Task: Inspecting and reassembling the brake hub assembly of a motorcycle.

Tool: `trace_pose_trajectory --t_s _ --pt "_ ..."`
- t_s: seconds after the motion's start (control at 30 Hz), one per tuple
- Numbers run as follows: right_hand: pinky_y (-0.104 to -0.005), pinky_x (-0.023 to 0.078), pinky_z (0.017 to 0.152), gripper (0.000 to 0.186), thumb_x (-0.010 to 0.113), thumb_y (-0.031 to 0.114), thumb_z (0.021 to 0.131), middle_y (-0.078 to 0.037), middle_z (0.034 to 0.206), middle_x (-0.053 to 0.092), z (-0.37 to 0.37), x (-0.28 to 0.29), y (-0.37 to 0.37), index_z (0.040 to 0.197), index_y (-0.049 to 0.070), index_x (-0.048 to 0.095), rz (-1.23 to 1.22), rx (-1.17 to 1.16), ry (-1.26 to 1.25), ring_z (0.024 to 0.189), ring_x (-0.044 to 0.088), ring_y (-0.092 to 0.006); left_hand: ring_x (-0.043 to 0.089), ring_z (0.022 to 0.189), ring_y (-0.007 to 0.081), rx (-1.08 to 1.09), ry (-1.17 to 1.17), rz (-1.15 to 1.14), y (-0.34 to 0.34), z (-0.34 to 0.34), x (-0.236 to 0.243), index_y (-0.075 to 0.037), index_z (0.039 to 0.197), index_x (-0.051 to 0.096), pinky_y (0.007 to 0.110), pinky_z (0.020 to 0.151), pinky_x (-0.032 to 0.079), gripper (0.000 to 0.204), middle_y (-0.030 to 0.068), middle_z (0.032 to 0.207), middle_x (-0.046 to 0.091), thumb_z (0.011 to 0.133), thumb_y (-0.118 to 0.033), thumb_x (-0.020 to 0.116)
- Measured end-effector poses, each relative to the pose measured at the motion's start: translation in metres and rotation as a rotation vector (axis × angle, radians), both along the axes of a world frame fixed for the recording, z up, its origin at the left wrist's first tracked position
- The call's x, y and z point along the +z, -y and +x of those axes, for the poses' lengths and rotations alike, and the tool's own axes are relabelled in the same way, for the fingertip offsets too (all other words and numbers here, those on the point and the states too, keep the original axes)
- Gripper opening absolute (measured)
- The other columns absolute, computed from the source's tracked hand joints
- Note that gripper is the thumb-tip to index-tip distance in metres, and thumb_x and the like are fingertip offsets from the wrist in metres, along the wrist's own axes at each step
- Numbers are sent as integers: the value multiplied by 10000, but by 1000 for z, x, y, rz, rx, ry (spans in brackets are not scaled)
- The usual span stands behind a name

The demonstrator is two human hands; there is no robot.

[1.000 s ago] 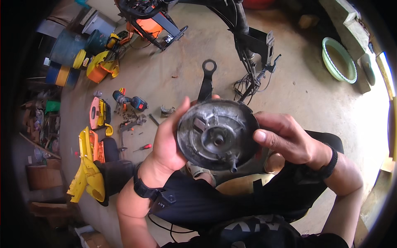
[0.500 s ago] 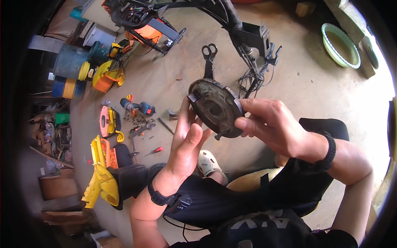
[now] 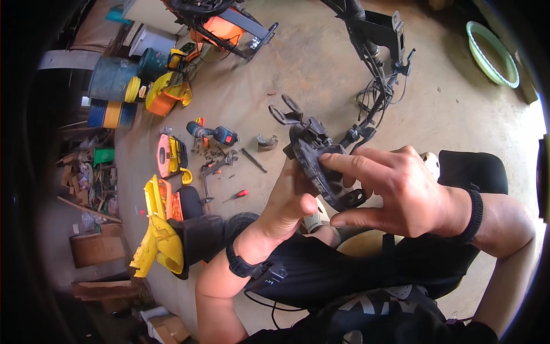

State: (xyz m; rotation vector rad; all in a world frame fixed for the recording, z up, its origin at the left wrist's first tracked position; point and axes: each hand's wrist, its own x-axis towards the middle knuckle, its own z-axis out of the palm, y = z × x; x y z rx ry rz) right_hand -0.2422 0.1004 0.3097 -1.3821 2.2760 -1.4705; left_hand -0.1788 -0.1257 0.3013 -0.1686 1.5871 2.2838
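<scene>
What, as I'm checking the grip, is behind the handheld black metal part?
Behind the black metal part, some of the left hand shows, thumb in clear view. Its other fingers are mostly covered, so their placement cannot be seen.

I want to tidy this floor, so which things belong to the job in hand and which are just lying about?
Likely the job's:
dark round metal part, touched by the right hand
cordless drill
red-handled screwdriver

Probably just lying about:
pale green basin
blue-and-yellow barrel
brown cardboard box
</scene>
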Motion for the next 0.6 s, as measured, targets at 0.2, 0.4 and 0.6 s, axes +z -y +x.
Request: trace_pose_trajectory --t_s 0.2,0.4,0.6 --pt "-412 547 592 650 886 335 846 -121 873 688 4 5 1 1329 25 581 -39 15 80 708 716 -342 590 1175 159 10 -69 -18 -6 4 8 -52 1455 431 357 1000 517 1168 51 1253 580 620 -623 1013" --pt "-395 554 618 677 898 333 849 -114 875 679 4 5 5 1362 19 586 -44 53 57 709 701 -305 563 1237 176 -105 10 11 1 6 3 -29 1546 356 355 1011 512 1230 83 1354 542 659 -578 1008" --pt "-349 565 625 755 944 344 826 -84 866 682 -4 11 2 1394 -20 607 -181 71 48 667 669 -215 464 1478 250 -138 -16 204 18 -1 -1 -40 1715 85 436 1152 482 1492 150 1693 332 674 -635 972"
